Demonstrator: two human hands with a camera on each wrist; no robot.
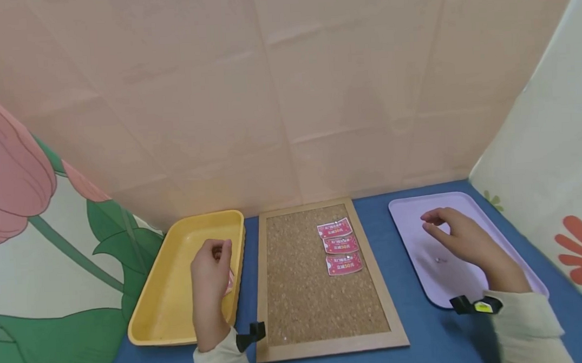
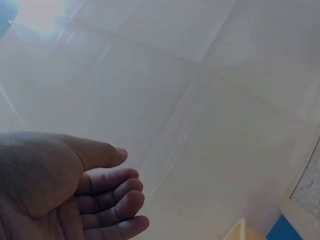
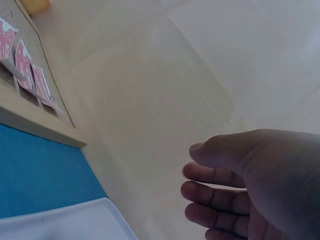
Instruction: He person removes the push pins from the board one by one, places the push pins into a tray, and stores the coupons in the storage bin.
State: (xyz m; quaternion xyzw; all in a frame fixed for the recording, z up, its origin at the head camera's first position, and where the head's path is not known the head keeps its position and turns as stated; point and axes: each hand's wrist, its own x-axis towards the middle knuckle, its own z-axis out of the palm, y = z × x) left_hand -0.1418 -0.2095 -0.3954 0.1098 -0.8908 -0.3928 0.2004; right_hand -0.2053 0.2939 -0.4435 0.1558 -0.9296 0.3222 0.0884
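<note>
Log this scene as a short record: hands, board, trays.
Left hand: empty, above the yellow tray
Right hand: empty, above the purple tray
Cork board: between the trays
Pinned on board: three pink cards, in a column, right of centre
In yellow tray: card, partly hidden
In purple tray: small items, unidentifiable

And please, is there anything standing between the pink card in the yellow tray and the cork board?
Only the yellow tray's board-side rim and a strip of blue table lie between the pink card and the cork board. The left hand partly hides the card in the head view; no other obstacle shows.
</note>
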